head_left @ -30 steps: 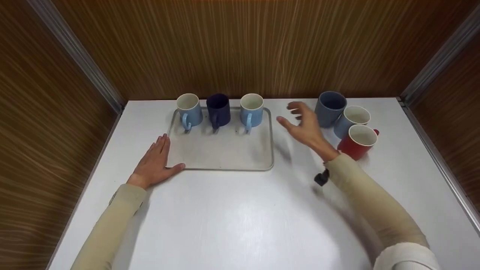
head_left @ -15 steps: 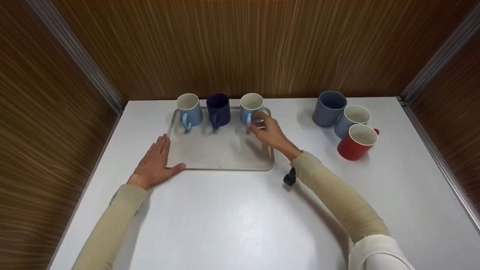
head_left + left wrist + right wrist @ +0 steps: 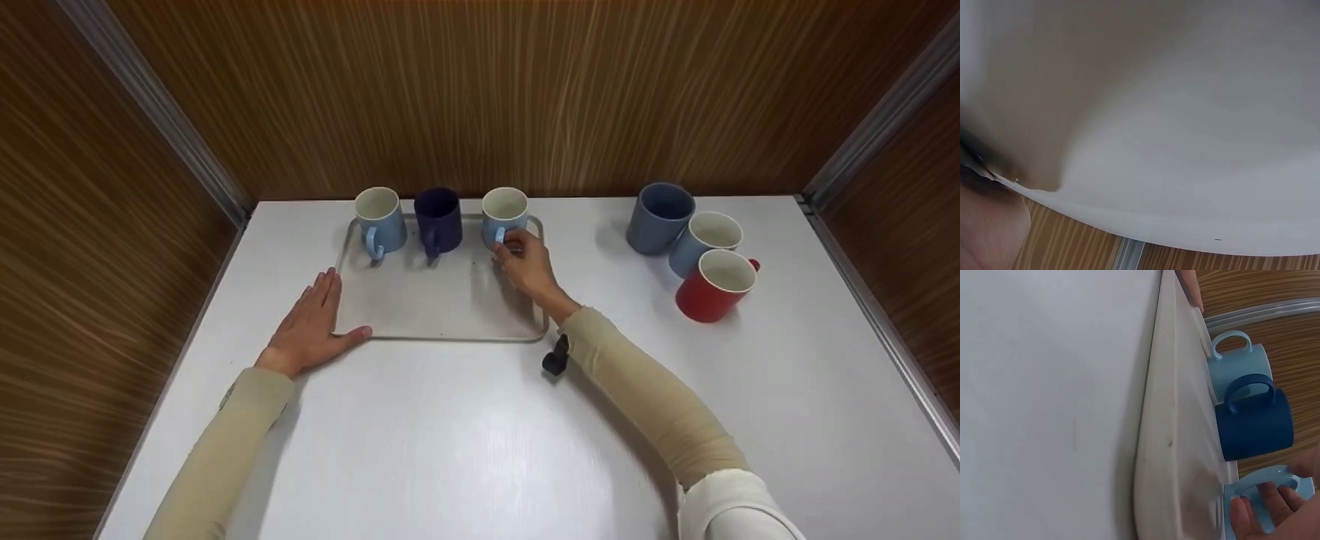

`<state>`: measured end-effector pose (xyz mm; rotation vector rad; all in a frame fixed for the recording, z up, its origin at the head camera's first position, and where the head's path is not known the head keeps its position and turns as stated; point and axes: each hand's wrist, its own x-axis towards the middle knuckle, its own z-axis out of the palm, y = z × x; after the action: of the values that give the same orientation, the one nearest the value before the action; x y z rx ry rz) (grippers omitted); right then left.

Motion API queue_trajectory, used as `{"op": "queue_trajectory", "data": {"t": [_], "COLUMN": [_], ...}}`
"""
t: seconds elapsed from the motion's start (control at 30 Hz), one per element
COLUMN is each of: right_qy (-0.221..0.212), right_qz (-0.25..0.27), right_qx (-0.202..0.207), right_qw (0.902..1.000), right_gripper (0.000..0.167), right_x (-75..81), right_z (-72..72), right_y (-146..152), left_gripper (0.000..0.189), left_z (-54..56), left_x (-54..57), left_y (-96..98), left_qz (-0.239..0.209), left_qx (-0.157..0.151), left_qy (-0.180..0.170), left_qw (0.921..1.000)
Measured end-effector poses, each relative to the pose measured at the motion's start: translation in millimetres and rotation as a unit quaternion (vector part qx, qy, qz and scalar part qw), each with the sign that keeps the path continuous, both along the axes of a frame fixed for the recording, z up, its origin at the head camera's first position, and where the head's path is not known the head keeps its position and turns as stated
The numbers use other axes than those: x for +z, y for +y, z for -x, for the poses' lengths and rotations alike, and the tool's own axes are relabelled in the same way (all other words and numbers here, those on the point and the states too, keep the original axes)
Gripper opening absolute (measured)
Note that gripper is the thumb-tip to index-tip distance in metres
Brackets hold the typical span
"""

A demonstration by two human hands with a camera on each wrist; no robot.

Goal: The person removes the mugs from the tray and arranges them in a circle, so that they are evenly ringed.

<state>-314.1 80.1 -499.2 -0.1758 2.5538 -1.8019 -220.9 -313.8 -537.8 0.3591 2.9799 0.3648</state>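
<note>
My right hand [image 3: 529, 264] holds the handle of a light blue mug [image 3: 504, 206], which stands at the back right of a pale tray [image 3: 420, 315]. In the right wrist view, fingers [image 3: 1276, 505] pass through the handle loop of that light blue mug [image 3: 1261, 481]. A dark navy mug [image 3: 438, 219] and another light blue mug [image 3: 381, 221] stand in line with it along the tray's back edge, handles toward me. My left hand [image 3: 309, 330] lies flat with fingers straight at the tray's left edge, thumb on the front left corner.
To the right of the tray, a grey-blue mug [image 3: 658, 219], a lighter blue mug [image 3: 705, 238] and a red mug [image 3: 715, 286] stand grouped on the white table [image 3: 450, 442]. A wood-grain wall [image 3: 495, 97] rises right behind the table.
My right hand has moved left from beside the grey-blue mug to the right-hand light blue mug and taken its handle. My left hand has kept its place.
</note>
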Motion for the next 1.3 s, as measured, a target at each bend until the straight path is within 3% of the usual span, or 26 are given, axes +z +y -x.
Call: {"op": "queue_trajectory", "data": {"t": [0.23, 0.6, 0.97, 1.3], "right_qy": [0.005, -0.005, -0.035, -0.054], "right_qz": [-0.008, 0.027, 0.044, 0.069], "right_qx": [0.006, 0.003, -0.016, 0.007], "right_qw": [0.9999, 0.9996, 0.9983, 0.9962], "right_gripper": [0.024, 0.024, 0.025, 0.024], "right_x": [-2.6, -9.2, -2.2, 12.1], "right_z": [1.7, 1.5, 5.2, 2.3], "right_y": [-2.0, -4.8, 7.2, 31.7], "left_gripper": [0.122, 0.123, 0.121, 0.121], "left_z": [0.0, 1.2, 1.8, 2.7], "left_x": [0.7, -2.0, -0.3, -1.8], "left_y": [-0.3, -0.2, -1.3, -2.4], "left_qz": [-0.004, 0.006, -0.009, -0.014], "left_qx": [-0.003, 0.0, -0.003, -0.005], "left_qy": [0.0, -0.006, 0.008, 0.01], "left_qw": [1.0, 1.0, 0.9999, 0.9999]}}
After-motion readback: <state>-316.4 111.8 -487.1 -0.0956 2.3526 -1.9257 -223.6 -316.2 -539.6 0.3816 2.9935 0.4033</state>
